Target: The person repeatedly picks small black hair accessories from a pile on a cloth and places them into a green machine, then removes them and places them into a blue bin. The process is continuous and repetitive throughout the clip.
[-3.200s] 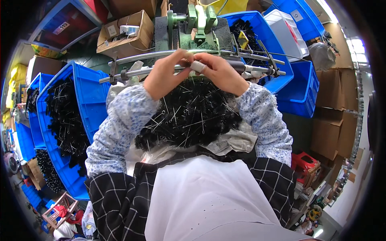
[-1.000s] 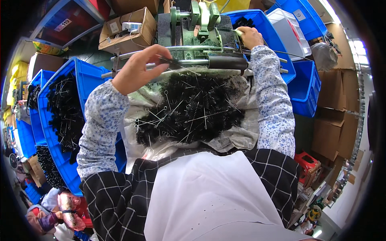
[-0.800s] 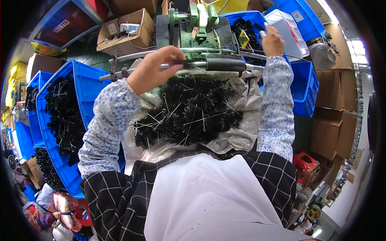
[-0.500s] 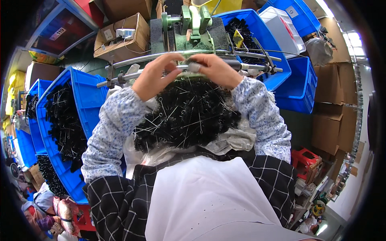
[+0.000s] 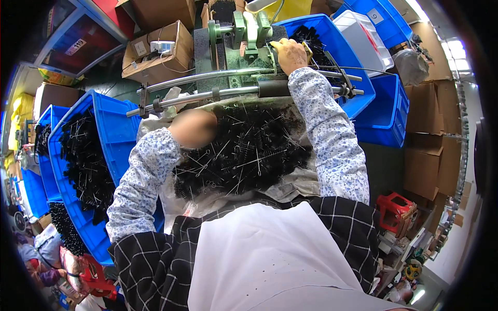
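Observation:
A heap of black bristle brushes with twisted wire stems and loop ends [image 5: 249, 150] lies in front of me on whitish sacking [image 5: 290, 184]. My left hand [image 5: 193, 128] is over the heap's left edge, smeared so that its fingers do not show. Beyond the metal rods, my right hand [image 5: 290, 56] rests at the right side of a green machine [image 5: 251, 31], its fingers curled in; whatever they grip is hidden. Two shiny rods [image 5: 197, 96] run across between machine and heap, with a dark sleeve [image 5: 273, 88] on the nearer one beside my right forearm.
A blue crate [image 5: 116, 129] with more black brushes stands at my left. On the right are another blue bin [image 5: 337, 44], a deeper blue box [image 5: 384, 116] and a white box [image 5: 363, 36]. An open carton [image 5: 181, 52] sits back left, a red stool [image 5: 395, 210] lower right.
Both hands were together over the rods. My left hand has dropped down and left to the heap; my right has reached forward and right to the machine's side.

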The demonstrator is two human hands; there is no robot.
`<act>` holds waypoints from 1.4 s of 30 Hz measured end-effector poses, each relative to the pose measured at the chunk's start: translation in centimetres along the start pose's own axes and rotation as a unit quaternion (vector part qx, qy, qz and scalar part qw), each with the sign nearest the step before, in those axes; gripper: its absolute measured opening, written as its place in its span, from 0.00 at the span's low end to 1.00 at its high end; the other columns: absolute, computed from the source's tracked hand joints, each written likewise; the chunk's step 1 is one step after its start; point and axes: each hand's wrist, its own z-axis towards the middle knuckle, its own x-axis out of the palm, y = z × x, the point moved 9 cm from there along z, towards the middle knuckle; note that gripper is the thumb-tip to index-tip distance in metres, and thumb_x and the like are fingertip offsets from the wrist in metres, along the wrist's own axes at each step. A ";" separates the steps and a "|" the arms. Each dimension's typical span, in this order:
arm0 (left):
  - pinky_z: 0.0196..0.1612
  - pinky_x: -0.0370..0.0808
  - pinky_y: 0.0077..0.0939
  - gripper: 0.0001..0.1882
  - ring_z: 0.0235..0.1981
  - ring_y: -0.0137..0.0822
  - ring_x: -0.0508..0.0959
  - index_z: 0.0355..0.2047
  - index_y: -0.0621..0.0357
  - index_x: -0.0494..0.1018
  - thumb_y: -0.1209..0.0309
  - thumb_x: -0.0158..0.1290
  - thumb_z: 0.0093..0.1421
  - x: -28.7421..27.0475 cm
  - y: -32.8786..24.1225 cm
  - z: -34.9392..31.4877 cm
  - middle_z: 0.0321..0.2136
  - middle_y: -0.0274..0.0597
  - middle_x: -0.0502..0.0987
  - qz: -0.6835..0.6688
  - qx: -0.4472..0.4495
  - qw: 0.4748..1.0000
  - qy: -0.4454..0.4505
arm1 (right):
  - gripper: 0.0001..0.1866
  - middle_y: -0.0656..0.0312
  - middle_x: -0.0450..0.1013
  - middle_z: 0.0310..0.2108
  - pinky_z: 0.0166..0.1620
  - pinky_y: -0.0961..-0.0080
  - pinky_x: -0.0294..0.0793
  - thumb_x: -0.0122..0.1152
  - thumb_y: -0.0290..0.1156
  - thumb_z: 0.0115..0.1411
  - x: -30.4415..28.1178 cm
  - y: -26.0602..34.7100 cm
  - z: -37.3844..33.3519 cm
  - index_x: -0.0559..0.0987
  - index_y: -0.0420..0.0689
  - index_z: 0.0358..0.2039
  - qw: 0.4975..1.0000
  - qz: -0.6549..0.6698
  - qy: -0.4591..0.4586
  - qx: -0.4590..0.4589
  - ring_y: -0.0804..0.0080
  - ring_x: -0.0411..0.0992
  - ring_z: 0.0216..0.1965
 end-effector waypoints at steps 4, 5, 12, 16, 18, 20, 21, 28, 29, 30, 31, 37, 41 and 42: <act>0.38 0.69 0.26 0.13 0.31 0.34 0.71 0.36 0.62 0.68 0.73 0.53 0.49 -1.5 -0.3 -0.9 0.28 0.42 0.72 -0.100 0.009 0.995 -0.016 | 0.14 0.64 0.73 0.33 0.42 0.68 0.68 0.47 0.29 0.54 -1.0 -0.1 -0.1 0.78 0.54 0.39 1.000 -0.018 -0.016 0.019 0.66 0.70 0.38; 0.36 0.68 0.24 0.12 0.29 0.31 0.70 0.35 0.62 0.68 0.74 0.53 0.48 -1.8 -0.4 -1.4 0.26 0.40 0.71 -0.141 -0.004 0.990 -0.023 | 0.14 0.64 0.73 0.33 0.42 0.67 0.68 0.47 0.29 0.54 -1.0 -0.1 -0.1 0.78 0.54 0.39 1.000 -0.016 -0.016 0.022 0.65 0.70 0.38; 0.32 0.67 0.22 0.13 0.27 0.28 0.67 0.33 0.62 0.65 0.74 0.53 0.48 -5.2 0.5 -4.1 0.23 0.38 0.68 -0.163 -0.035 0.979 -0.119 | 0.14 0.62 0.73 0.33 0.43 0.67 0.68 0.49 0.28 0.54 -0.3 -0.5 -0.1 0.78 0.52 0.39 0.999 0.011 -0.012 0.037 0.64 0.71 0.37; 0.30 0.65 0.20 0.12 0.26 0.26 0.65 0.33 0.61 0.65 0.75 0.53 0.48 -6.4 -0.1 -4.6 0.22 0.35 0.66 -0.160 -0.044 0.978 -0.125 | 0.13 0.64 0.74 0.33 0.43 0.67 0.66 0.50 0.30 0.54 -0.5 -0.3 0.1 0.78 0.53 0.39 0.999 0.009 -0.023 0.022 0.66 0.70 0.37; 0.30 0.65 0.20 0.12 0.26 0.26 0.65 0.33 0.61 0.65 0.75 0.53 0.48 -6.5 -0.4 -4.6 0.22 0.35 0.66 -0.157 -0.031 0.978 -0.131 | 0.12 0.66 0.74 0.33 0.44 0.68 0.64 0.50 0.32 0.55 -0.7 -0.2 0.1 0.78 0.54 0.38 0.999 0.020 -0.039 0.010 0.67 0.68 0.38; 0.30 0.65 0.19 0.12 0.26 0.26 0.65 0.33 0.61 0.65 0.75 0.53 0.48 -6.5 -1.1 -4.0 0.22 0.35 0.66 -0.169 -0.028 0.977 -0.123 | 0.11 0.68 0.74 0.34 0.45 0.68 0.61 0.50 0.34 0.56 0.0 -0.5 0.4 0.78 0.55 0.39 0.999 0.026 -0.030 0.003 0.69 0.66 0.39; 0.30 0.65 0.19 0.12 0.26 0.26 0.65 0.33 0.61 0.65 0.74 0.53 0.48 -6.5 -1.4 -3.7 0.22 0.35 0.66 -0.176 -0.025 0.977 -0.118 | 0.13 0.70 0.73 0.38 0.45 0.68 0.60 0.50 0.37 0.57 1.0 -0.9 0.6 0.76 0.56 0.42 1.000 0.012 0.015 0.007 0.69 0.65 0.40; 0.31 0.66 0.19 0.12 0.26 0.25 0.66 0.34 0.61 0.65 0.76 0.54 0.48 -7.8 -1.5 -4.8 0.23 0.34 0.66 -0.139 -0.006 0.979 -0.151 | 0.22 0.62 0.70 0.39 0.43 0.63 0.61 0.59 0.45 0.49 -1.7 -3.3 -1.9 0.74 0.49 0.43 0.994 -0.032 -0.035 0.095 0.64 0.64 0.42; 0.30 0.66 0.18 0.12 0.26 0.24 0.66 0.34 0.61 0.65 0.76 0.54 0.48 -8.2 -1.4 -5.0 0.23 0.33 0.66 -0.147 -0.008 0.976 -0.159 | 0.20 0.61 0.71 0.39 0.44 0.59 0.62 0.58 0.41 0.49 -1.2 -3.8 -2.4 0.75 0.48 0.43 0.993 0.023 -0.005 0.116 0.61 0.65 0.46; 0.30 0.66 0.18 0.12 0.26 0.24 0.66 0.34 0.61 0.65 0.76 0.54 0.48 -8.5 -1.3 -5.2 0.23 0.33 0.66 -0.155 -0.011 0.974 -0.167 | 0.20 0.61 0.72 0.39 0.44 0.59 0.62 0.57 0.40 0.49 -0.7 -3.9 -2.5 0.75 0.48 0.43 0.993 0.035 -0.013 0.113 0.60 0.65 0.47; 0.29 0.65 0.16 0.12 0.25 0.22 0.65 0.34 0.60 0.65 0.77 0.54 0.49 -9.1 -1.4 -5.5 0.24 0.31 0.66 -0.166 -0.011 0.968 -0.185 | 0.20 0.60 0.72 0.39 0.45 0.58 0.62 0.57 0.39 0.49 -0.4 -3.8 -2.3 0.75 0.48 0.43 0.992 0.047 -0.023 0.111 0.60 0.65 0.48; 0.29 0.64 0.15 0.12 0.24 0.20 0.64 0.34 0.59 0.66 0.77 0.55 0.49 -11.7 -1.8 -5.7 0.23 0.29 0.67 -0.168 0.013 0.957 -0.235 | 0.19 0.60 0.73 0.39 0.46 0.59 0.63 0.54 0.35 0.48 -0.6 0.0 -1.3 0.75 0.48 0.42 0.992 0.050 -0.015 0.113 0.59 0.66 0.48; 0.34 0.64 0.14 0.13 0.31 0.20 0.65 0.38 0.59 0.64 0.78 0.52 0.51 -11.1 -2.8 -4.7 0.31 0.30 0.66 -0.161 0.017 0.968 -0.191 | 0.16 0.59 0.74 0.35 0.43 0.59 0.64 0.53 0.36 0.49 -0.5 3.5 -0.2 0.75 0.46 0.39 0.995 0.043 -0.015 0.092 0.59 0.68 0.45; 0.35 0.64 0.14 0.13 0.31 0.19 0.65 0.38 0.59 0.65 0.78 0.52 0.51 -11.1 -2.9 -4.4 0.31 0.30 0.67 -0.168 0.017 0.967 -0.189 | 0.15 0.58 0.74 0.33 0.42 0.58 0.64 0.53 0.36 0.50 -0.6 3.9 0.0 0.75 0.46 0.38 0.996 0.042 -0.020 0.082 0.59 0.68 0.44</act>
